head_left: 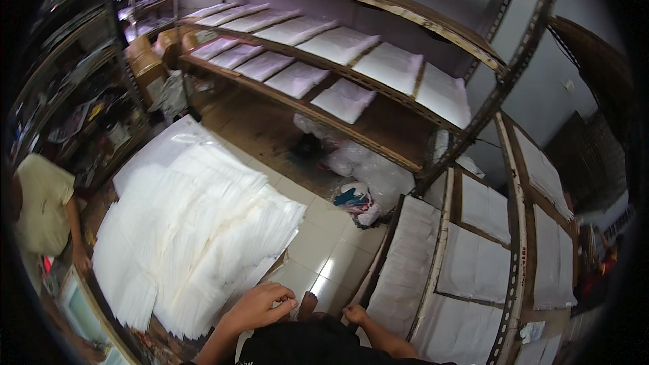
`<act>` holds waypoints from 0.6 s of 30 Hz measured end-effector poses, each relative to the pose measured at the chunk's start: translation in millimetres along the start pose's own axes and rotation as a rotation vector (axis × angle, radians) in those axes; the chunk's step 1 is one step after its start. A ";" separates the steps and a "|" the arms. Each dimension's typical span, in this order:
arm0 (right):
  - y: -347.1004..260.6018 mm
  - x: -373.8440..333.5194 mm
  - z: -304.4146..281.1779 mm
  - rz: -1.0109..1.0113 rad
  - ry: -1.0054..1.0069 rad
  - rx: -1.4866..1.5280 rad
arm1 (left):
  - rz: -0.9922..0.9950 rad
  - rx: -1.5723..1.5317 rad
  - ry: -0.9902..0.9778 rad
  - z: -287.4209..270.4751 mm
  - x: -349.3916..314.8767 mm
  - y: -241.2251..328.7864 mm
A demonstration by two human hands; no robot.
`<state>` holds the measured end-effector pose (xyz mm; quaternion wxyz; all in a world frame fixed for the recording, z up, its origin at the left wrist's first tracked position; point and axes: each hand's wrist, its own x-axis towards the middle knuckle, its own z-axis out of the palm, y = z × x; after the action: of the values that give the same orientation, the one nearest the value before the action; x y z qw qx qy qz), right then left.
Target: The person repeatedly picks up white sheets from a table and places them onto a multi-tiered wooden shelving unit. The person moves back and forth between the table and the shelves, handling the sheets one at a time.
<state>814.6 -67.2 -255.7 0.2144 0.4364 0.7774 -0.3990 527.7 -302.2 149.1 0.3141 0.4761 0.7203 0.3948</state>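
My left hand (pixel 265 305) is over the near edge of a broad, fanned-out stack of thin white sheets (pixel 196 230). Its fingers are loosely bent, the thumb stands apart, and nothing shows in it. Close to my body on the right, my right hand (pixel 355 313) is curled closed; whatever is inside its fingers, if anything, is hidden. It is nearest a low rack shelf (pixel 405 257) lined with white sheets, apart from them. The stack lies spread in overlapping layers, with a smooth pale sheet (pixel 152 155) under its far end.
A metal rack (pixel 378 61) across the back holds flat white packets in rows. Clear plastic bags and a cloth bundle (pixel 355 203) lie on the tiled floor (pixel 318 230). At left, a person in a pale shirt (pixel 44 203) stands by a framed panel (pixel 81 311) and cluttered shelves (pixel 74 94).
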 end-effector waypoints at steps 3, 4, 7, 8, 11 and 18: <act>-7.5 12.1 8.4 -0.082 0.001 -0.040 | 0.023 0.094 0.013 5.1 -27.4 -27.3; -2.0 20.4 15.9 -0.090 -0.038 -0.023 | 0.051 0.108 0.017 4.1 -32.6 -35.1; -7.7 17.2 27.4 -0.048 -0.124 0.105 | 0.006 0.126 0.085 1.9 -60.6 -43.2; -19.0 8.6 28.1 -0.019 -0.149 0.155 | -0.034 0.127 0.118 2.0 -70.8 -41.7; -29.7 7.0 20.2 -0.349 -0.327 -0.144 | -0.073 0.112 0.211 6.8 -98.9 -49.9; 1.0 86.5 31.2 -0.445 -0.390 -0.139 | -0.122 0.043 0.430 13.7 -147.2 -66.4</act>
<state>769.4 -48.2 -333.5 0.2962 0.1551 0.8235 -0.4583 561.4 -451.5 96.1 0.1662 0.3429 0.8066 0.4519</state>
